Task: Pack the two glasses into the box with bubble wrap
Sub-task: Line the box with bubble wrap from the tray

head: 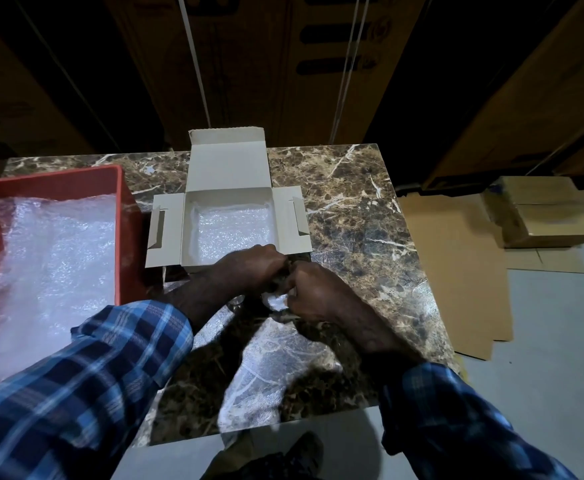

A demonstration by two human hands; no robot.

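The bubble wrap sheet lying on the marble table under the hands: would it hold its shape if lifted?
Probably not: the bubble wrap sheet looks thin and see-through, draping flat on the table, so it is likely floppy and light. Its glossy surface may be slippery.

surface: brown marble table [353,209] | centre rear: open grey box [228,168], lid flap up, bubble wrap lining its floor | left of box, just beside it: red tray [124,216] holding bubble wrap | in front of box: clear bubble wrap sheet [270,362] spread to the table's near edge
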